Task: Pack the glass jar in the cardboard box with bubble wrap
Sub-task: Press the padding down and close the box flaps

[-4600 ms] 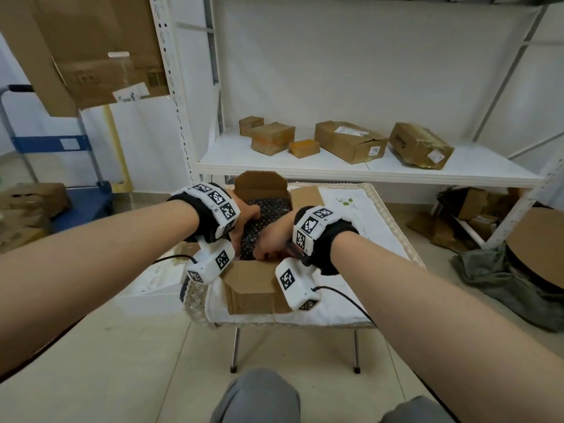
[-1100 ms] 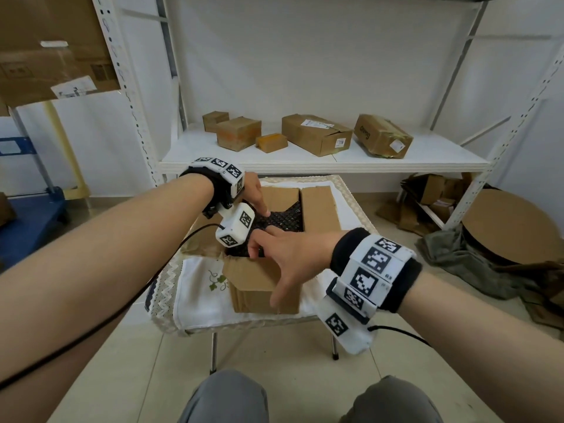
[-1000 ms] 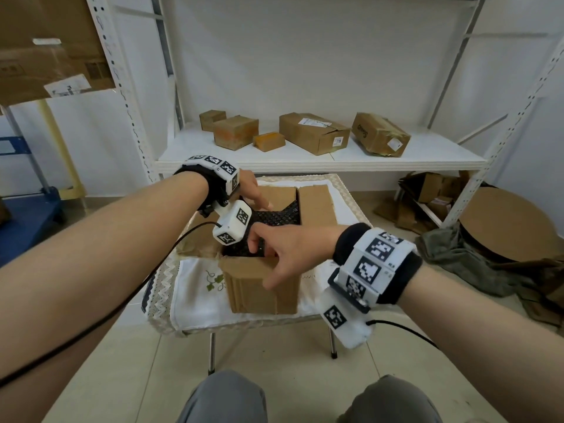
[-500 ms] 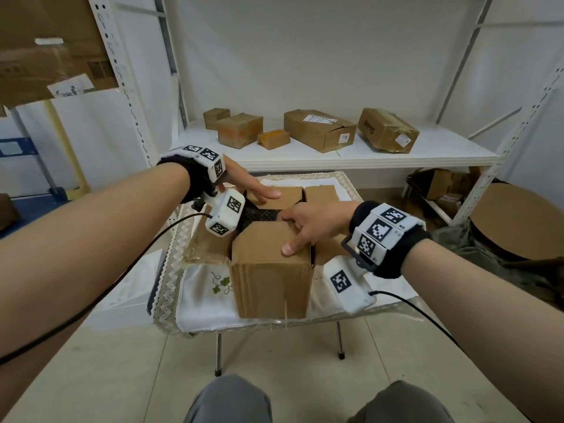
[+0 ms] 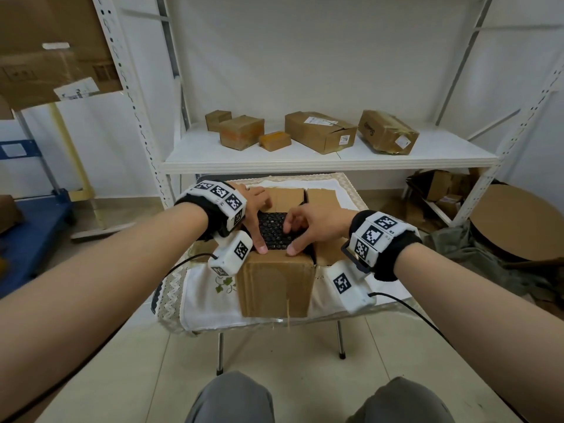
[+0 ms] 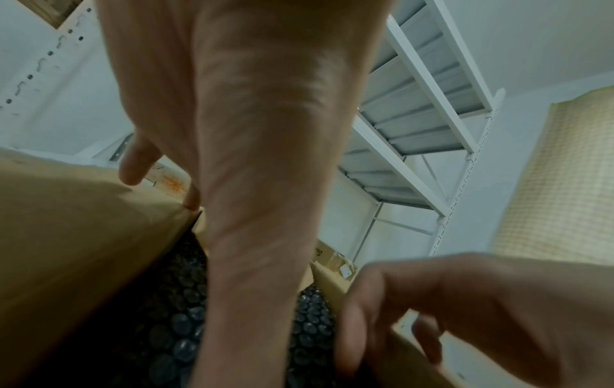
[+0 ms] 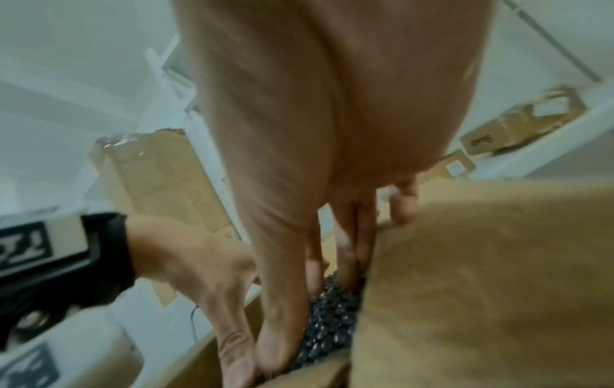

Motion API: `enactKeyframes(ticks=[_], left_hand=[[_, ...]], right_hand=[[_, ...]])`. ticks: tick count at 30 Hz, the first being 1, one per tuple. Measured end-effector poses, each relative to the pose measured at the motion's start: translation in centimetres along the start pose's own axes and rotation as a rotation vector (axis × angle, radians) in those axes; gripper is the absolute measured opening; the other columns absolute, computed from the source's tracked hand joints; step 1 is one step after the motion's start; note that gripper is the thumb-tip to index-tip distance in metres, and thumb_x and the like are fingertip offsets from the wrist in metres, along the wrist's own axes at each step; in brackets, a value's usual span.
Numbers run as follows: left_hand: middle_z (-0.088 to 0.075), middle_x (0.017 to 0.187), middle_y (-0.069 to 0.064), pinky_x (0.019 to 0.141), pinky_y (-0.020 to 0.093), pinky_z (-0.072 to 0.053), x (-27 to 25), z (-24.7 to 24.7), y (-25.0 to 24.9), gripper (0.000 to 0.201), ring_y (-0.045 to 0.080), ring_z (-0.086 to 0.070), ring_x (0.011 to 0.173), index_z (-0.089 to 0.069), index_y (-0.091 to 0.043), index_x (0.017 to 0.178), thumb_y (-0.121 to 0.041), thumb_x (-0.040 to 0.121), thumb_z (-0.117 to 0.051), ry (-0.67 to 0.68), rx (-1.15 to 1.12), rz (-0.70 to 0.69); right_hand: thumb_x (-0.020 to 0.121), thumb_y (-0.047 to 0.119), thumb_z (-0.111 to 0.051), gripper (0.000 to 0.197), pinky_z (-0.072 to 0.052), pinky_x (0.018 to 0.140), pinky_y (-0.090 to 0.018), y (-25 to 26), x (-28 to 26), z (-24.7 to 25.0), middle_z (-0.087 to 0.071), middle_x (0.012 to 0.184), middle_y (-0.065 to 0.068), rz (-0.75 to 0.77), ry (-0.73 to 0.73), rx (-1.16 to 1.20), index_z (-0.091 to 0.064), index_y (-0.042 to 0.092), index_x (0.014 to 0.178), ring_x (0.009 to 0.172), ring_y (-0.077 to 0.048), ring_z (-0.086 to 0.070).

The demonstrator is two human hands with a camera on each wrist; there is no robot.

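Observation:
A brown cardboard box (image 5: 276, 285) stands on a small table, its top filled with black bubble wrap (image 5: 274, 228). The glass jar is hidden from every view. My left hand (image 5: 254, 218) spans the opening from the left. In the left wrist view its thumb (image 6: 259, 236) lies on the bubble wrap (image 6: 179, 341) and its fingertips touch the edge of the left flap (image 6: 66, 249). My right hand (image 5: 305, 227) comes in from the right. Its fingers (image 7: 345, 249) press down into the bubble wrap (image 7: 327, 333) beside the raised right flap (image 7: 482, 288). Both thumbs rest at the box's near edge.
The box sits on a white cloth (image 5: 207, 300) over a small folding table. Behind it a white shelf (image 5: 305, 163) carries several cardboard boxes. A blue cart (image 5: 30, 227) stands at the left. Cardboard scraps (image 5: 442, 193) and a round board (image 5: 518, 221) lie at the right.
Half a second ago my right hand held the near flap folded over the opening. Now more bubble wrap shows, and both hands have come in to press on it.

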State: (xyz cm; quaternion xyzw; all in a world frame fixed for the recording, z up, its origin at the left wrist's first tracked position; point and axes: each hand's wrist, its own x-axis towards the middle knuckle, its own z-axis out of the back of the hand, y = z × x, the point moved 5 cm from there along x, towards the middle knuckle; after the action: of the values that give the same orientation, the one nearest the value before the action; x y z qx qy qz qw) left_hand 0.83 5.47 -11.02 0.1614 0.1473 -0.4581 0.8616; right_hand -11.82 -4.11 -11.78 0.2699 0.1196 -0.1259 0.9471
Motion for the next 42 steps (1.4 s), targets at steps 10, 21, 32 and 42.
enactKeyframes(ticks=[10,21,32,42], left_hand=[[-0.026,0.150,-0.009,0.105,0.052,-0.036,-0.8,-0.2,-0.1,0.120,0.027,-0.033,0.131,-0.030,-0.035,0.139,-0.078,0.039,-0.080,-0.035,0.001,0.000],[-0.016,0.157,-0.009,0.114,0.052,-0.023,-0.9,-0.6,0.5,0.126,0.028,-0.020,0.142,-0.022,-0.034,0.147,-0.077,0.043,-0.079,-0.023,-0.030,-0.007],[-0.007,0.162,-0.010,0.119,0.054,-0.014,-1.0,-1.1,0.6,0.132,0.023,-0.010,0.148,-0.021,-0.038,0.148,-0.082,0.036,-0.076,-0.042,-0.138,-0.024],[-0.017,0.158,0.016,0.109,0.050,-0.032,-2.7,-1.2,3.1,0.130,0.038,-0.029,0.141,-0.009,-0.021,0.154,-0.064,0.057,-0.083,-0.218,-0.376,0.359]], right_hand=[[0.095,0.024,-0.058,0.066,-0.059,0.083,-0.043,-4.8,-1.7,4.4,-0.056,0.131,-0.015,-0.277,-0.413,0.343,-0.024,0.015,0.150,0.108,-0.029,-0.063],[0.085,0.031,-0.075,0.071,-0.041,0.104,-0.034,0.7,-0.1,0.5,-0.051,0.141,-0.004,0.024,-0.278,0.060,-0.038,0.017,0.145,0.126,-0.023,-0.051],[0.082,0.028,-0.080,0.095,-0.041,0.109,-0.042,1.6,1.5,0.4,-0.042,0.154,-0.008,-0.083,-0.115,-0.169,-0.020,0.021,0.155,0.135,-0.030,-0.048],[0.080,0.024,-0.081,0.097,-0.043,0.108,-0.041,1.6,2.2,0.3,-0.041,0.154,-0.011,-0.104,-0.079,-0.244,-0.021,0.019,0.156,0.136,-0.033,-0.046]])
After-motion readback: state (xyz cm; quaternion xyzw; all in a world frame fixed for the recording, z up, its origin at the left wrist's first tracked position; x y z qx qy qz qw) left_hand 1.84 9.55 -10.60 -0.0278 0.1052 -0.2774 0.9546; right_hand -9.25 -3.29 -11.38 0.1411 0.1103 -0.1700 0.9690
